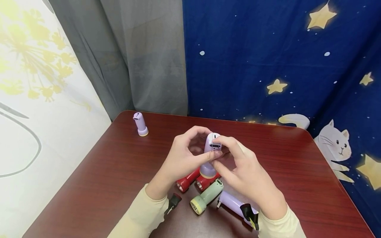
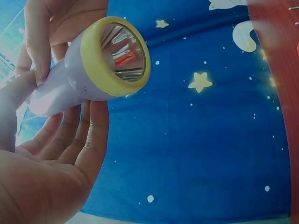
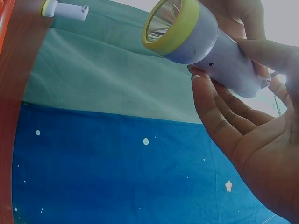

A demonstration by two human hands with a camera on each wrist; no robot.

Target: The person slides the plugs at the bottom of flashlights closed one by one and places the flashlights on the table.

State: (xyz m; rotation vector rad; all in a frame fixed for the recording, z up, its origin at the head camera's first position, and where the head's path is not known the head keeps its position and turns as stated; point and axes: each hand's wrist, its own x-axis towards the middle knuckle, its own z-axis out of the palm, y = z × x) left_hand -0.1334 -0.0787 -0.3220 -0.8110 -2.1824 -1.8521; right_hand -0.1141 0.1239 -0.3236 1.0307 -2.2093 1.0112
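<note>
Both hands, left (image 1: 181, 158) and right (image 1: 244, 172), gripped a lilac torch (image 1: 209, 155) upright above the table (image 1: 119, 172); their fingers hid its middle, and the right wrist covered part of another torch (image 1: 235, 205).

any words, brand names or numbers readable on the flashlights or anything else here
None: no readable text in any view.
The lilac flashlight, held by the left hand and right hand, shows only a dark slot at its rear end, no lettering.
The flashlights lying on the table carry no legible marks.
The blue curtain bears stars and a cat, no words.
</note>
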